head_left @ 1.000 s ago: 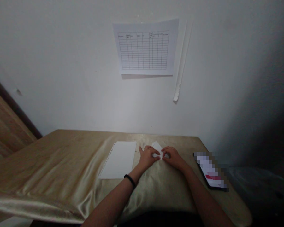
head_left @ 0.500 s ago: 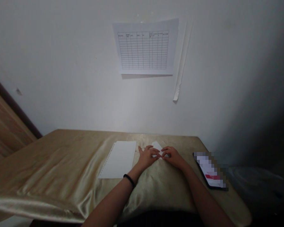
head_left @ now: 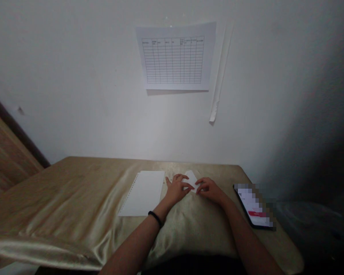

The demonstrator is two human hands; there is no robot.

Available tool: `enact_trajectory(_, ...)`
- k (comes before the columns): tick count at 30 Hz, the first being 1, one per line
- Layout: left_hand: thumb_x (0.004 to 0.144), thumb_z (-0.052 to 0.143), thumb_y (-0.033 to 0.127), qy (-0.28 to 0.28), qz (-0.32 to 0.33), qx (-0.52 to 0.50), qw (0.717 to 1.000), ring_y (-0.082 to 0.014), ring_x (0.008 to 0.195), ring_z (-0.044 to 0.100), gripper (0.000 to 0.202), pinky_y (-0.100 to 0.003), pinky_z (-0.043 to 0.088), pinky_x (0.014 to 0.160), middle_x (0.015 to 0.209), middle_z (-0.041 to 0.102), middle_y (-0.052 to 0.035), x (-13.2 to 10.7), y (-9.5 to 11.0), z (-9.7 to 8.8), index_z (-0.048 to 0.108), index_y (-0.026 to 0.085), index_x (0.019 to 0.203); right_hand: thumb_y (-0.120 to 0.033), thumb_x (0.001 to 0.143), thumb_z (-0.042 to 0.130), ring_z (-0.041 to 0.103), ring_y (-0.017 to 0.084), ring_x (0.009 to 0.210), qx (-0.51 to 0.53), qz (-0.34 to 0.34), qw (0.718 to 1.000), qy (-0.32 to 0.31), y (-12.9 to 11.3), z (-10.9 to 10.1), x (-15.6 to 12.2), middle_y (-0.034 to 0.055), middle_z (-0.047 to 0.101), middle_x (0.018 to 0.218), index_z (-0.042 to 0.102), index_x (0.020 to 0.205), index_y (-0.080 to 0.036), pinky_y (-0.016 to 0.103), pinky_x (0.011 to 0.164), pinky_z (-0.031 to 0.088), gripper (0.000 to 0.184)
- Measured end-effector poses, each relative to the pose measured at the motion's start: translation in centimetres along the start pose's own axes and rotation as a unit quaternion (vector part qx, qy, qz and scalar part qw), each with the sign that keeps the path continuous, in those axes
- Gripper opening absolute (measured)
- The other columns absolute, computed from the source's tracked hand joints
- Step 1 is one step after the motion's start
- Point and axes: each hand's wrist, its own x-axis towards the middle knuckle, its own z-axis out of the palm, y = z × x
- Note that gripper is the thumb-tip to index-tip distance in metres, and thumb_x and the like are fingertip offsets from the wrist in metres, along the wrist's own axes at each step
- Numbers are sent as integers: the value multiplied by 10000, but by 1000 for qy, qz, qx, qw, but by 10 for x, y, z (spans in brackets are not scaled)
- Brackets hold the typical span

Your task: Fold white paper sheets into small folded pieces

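Observation:
A small folded piece of white paper [head_left: 192,179] lies on the cloth between my two hands, its top narrowing toward the wall. My left hand [head_left: 176,189] is at the paper's left side, fingers spread, thumb tip touching its lower part. At the right edge, my right hand [head_left: 212,190] has thumb and fingers bent together on the paper. Part of the paper is covered by the fingers. Left of my left hand lies a stack of white loose-leaf sheets [head_left: 141,194] with punched holes along one side.
A gold satin cloth [head_left: 74,202] covers the table. A phone [head_left: 253,212] with a lit, partly blurred screen rests near the right edge. On the wall behind hang a printed table sheet [head_left: 173,61] and a peeling white strip [head_left: 218,88].
The fingers of my left hand have spread and moved slightly left, away from my right fingers. More of the folded paper shows between the hands. My right hand is almost still.

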Motion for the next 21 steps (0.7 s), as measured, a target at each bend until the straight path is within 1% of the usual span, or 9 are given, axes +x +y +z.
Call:
enact_trajectory(4,890,691,382,-4,-15,2,1000,-298,1331,395,148,-816,-56,1062,1254,647,29,-1,3,-1,756,468,991,-174,742,697,599,241,1126,-3,0,1000,-8,0,-2,0,34,701,1166,798,770,-293,432,1067,399,158)
enact_trajectory(6,888,692,389,-4,-23,-1,1000,-303,1321,397,147,-815,-53,1065,1232,657,27,-1,3,-2,757,462,997,-173,747,694,601,238,1121,-8,-4,1000,-10,0,-2,0,31,701,1164,799,778,-297,429,1067,396,165)
enact_trajectory(15,877,704,397,-12,-42,-14,999,-310,1319,399,129,-824,-44,1057,1232,674,31,1,4,-4,763,455,976,-181,788,698,601,225,1106,-66,-21,998,-12,2,0,1,21,695,1166,802,817,-328,429,1066,386,182)
enact_trajectory(21,885,692,402,-22,-47,-15,999,-311,1315,406,135,-823,-38,1061,1243,673,30,1,4,-6,764,453,988,-206,822,703,595,221,1088,-93,-22,995,-5,-5,2,1,20,687,1131,802,845,-358,405,1029,399,183)
